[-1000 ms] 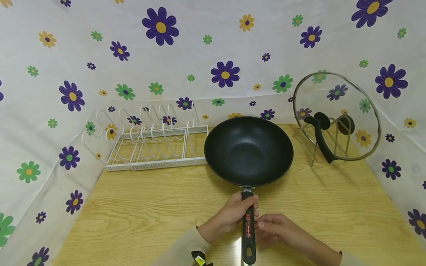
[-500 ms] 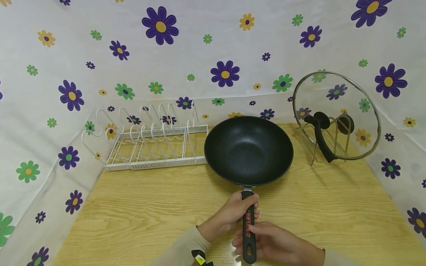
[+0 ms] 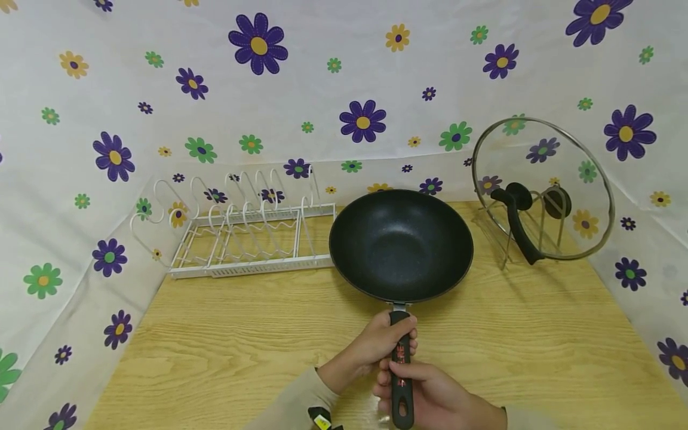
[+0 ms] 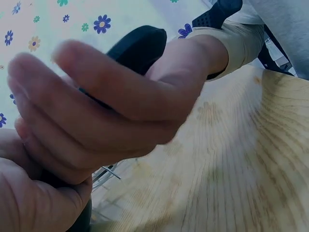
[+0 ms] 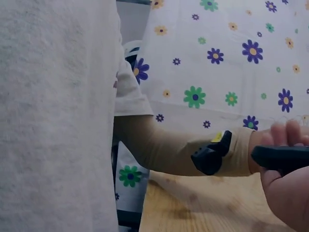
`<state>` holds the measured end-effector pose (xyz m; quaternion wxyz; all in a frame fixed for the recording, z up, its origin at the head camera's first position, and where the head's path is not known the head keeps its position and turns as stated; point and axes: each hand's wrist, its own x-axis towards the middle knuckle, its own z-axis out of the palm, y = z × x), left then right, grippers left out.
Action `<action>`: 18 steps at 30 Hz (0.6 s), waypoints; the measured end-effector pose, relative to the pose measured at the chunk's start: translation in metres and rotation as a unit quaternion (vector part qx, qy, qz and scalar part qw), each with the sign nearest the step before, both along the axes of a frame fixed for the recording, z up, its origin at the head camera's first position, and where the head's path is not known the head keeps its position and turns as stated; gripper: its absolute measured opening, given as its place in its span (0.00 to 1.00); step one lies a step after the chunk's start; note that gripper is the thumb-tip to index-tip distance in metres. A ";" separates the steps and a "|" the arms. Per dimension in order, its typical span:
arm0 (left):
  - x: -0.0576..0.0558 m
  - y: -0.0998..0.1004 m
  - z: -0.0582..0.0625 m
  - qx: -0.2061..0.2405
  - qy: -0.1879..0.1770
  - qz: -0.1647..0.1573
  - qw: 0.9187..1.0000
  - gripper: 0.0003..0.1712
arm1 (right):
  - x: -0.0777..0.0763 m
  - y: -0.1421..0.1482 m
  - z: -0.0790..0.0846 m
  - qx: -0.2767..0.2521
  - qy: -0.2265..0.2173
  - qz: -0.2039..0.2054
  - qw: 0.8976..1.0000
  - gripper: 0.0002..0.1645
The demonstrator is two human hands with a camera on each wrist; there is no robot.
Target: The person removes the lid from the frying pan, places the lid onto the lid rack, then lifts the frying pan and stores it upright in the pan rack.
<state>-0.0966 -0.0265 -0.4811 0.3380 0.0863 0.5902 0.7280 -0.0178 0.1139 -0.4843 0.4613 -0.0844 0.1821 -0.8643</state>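
A black wok (image 3: 400,245) is held in front of the person, its bowl away and its dark handle (image 3: 401,391) toward the body. The left hand (image 3: 383,340) grips that handle just below the metal joint, thumb on top. Lower down, the right hand (image 3: 438,397) holds the handle too, with its thumb on the red lettering and fingers curled beneath. In the left wrist view the right hand's fingers (image 4: 106,101) wrap under the handle end (image 4: 140,48), beside part of the left hand (image 4: 34,203). The right wrist view shows the handle end (image 5: 282,157) over the right palm (image 5: 292,193).
A white wire dish rack (image 3: 258,266) stands left of the wok on the wooden table (image 3: 242,340). At the back right a glass lid (image 3: 583,230) with a black knob leans in a wire stand (image 3: 507,251). Flower-patterned cloth (image 3: 322,71) surrounds the table.
The right hand has moved left from beside the handle and closed its fingers round the lower part. The left hand and the wok have hardly moved.
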 end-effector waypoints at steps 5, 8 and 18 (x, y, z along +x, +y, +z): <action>-0.001 -0.003 0.000 0.001 -0.007 -0.011 1.000 0.10 | 0.003 -0.005 0.004 -0.015 -0.003 -0.025 1.000 0.22; -0.002 -0.004 0.000 0.005 -0.011 -0.022 1.000 0.11 | 0.006 -0.009 0.006 -0.022 -0.009 -0.039 0.999 0.21; -0.004 -0.005 0.001 0.011 -0.010 -0.045 0.999 0.11 | 0.012 -0.026 0.021 0.217 0.024 -0.165 0.962 0.09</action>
